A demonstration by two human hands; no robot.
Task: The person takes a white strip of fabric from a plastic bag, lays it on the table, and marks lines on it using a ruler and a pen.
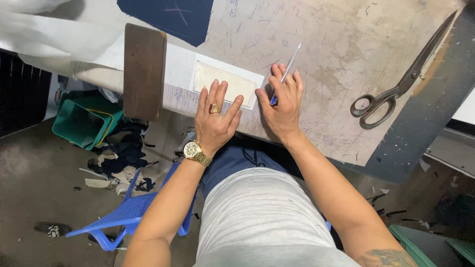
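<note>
My left hand (pixel 216 116), with a gold watch and a red-stoned ring, lies flat with fingers spread on a beige rectangular card template (pixel 223 80). The template rests on a piece of white fabric (pixel 180 69) at the near edge of the worn cutting table (pixel 341 54). My right hand (pixel 283 101) holds a slim clear pen (pixel 288 69) with a blue end, its tip pointing away from me, just right of the template. The hand rests on the table beside the template's right end.
A dark wooden block (pixel 144 70) lies on the white fabric, left of the template. Large black scissors (pixel 403 81) lie at the table's right. Dark navy cloth (pixel 170 17) is at the far side. Below are a blue plastic chair (pixel 126 212), a green bin (pixel 81 121) and fabric scraps.
</note>
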